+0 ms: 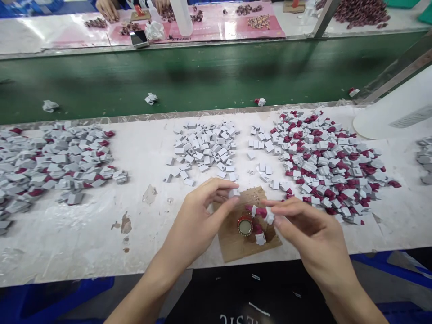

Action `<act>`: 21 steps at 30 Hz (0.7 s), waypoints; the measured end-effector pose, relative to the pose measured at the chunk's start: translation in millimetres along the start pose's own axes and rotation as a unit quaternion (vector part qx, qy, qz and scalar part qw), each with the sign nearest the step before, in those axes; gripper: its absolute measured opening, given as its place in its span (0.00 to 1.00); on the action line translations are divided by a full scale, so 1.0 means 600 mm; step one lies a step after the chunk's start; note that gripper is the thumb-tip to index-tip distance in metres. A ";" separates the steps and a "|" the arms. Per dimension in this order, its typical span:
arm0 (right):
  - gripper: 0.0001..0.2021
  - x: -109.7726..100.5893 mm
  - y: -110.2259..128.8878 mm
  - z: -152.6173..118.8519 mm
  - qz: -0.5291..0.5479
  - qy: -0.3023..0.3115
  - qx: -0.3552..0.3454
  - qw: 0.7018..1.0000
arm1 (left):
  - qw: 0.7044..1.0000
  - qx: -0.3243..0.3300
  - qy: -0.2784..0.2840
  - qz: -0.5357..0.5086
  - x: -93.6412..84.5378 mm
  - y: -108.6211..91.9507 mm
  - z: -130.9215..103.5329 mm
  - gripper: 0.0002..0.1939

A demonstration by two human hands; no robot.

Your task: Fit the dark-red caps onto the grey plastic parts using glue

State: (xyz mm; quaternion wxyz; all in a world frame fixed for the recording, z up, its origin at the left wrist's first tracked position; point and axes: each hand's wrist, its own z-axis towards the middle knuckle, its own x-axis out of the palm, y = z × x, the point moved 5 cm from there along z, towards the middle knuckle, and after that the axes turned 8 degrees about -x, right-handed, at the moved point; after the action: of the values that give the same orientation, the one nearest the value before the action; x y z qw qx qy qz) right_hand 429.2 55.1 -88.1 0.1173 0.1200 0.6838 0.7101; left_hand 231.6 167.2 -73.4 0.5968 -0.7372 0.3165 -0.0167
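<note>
"How far along does it look?"

"Probably partway. The left hand's [199,213] grip is pinched round a grey block [234,192], the right hand's [312,225] round a maroon-and-grey piece [261,212], both above the cardboard [232,250]. Loose blocks [205,146] remain on the tabletop [141,243]; the right-hand heap [324,157] seems done."

"What's unclear?"

"Fingers partly cover both held pieces, the left-hand heap [64,155] is cut off, and the bottle cap's [239,226] contents can't be identified."

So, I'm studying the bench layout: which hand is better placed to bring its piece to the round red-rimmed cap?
Probably the right hand: its small maroon-and-grey piece appears nearer the cap than the small light-grey block in the left hand.
</note>
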 end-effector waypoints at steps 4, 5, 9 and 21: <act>0.03 -0.010 -0.011 0.037 0.173 -0.081 0.036 0.981 | 0.973 -0.027 0.089 -0.211 0.033 -0.029 0.022 0.09; 0.03 -0.011 -0.012 0.044 0.193 -0.098 0.039 0.975 | 0.964 -0.029 0.105 -0.242 0.041 -0.035 0.027 0.09; 0.06 -0.006 -0.007 0.061 0.220 -0.119 0.046 0.967 | 0.944 -0.039 0.137 -0.296 0.062 -0.045 0.043 0.10; 0.03 -0.016 -0.002 0.066 0.072 -0.058 0.002 0.996 | 0.966 -0.041 0.127 -0.223 0.065 -0.037 0.051 0.07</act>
State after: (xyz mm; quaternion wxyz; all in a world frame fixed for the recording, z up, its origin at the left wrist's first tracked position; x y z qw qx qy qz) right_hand 451.7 89.2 -88.3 0.1049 0.2101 0.6672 0.7069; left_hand 285.0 176.7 -75.9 0.5021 -0.8047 0.2179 -0.2297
